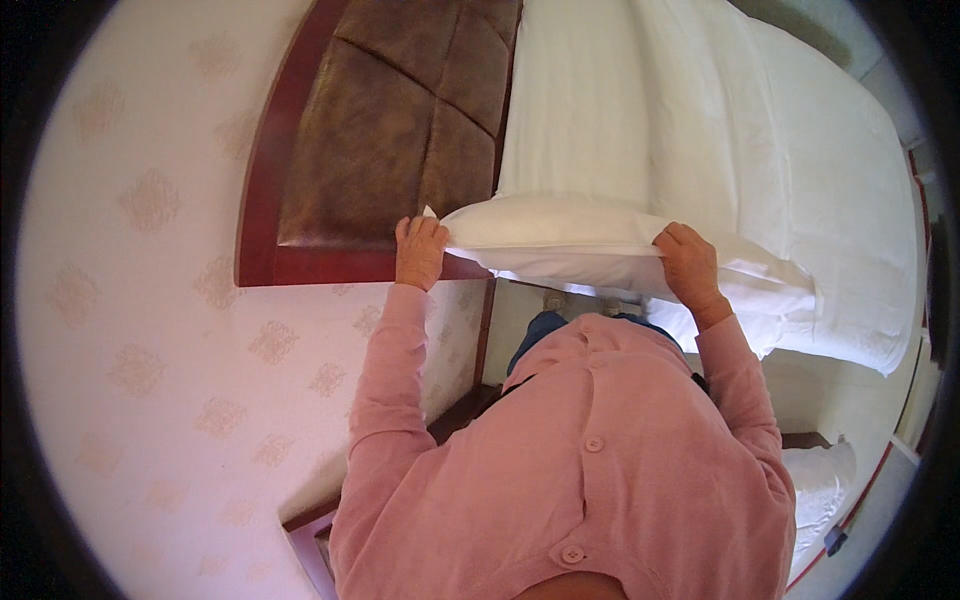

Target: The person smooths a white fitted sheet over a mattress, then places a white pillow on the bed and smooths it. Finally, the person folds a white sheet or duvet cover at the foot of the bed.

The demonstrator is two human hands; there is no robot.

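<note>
A white pillow (555, 229) in a white pillowcase hangs on edge at the near side of the bed, held up by both hands. My left hand (421, 244) grips its corner beside the headboard, with a small tip of cloth above the fingers. Farther right, my right hand (686, 262) pinches the pillow's upper edge, with loose cloth draping beyond it. Behind the pillow lies white bedding (705, 127), softly creased, spread over the bed. The fingertips of both hands are partly hidden in the fabric.
A padded brown headboard (382, 142) with a red wooden frame stands against the patterned wall (150, 300). A framed object (304, 532) shows at the lower left. White fabric (817, 487) lies at the lower right, near a red line along the floor.
</note>
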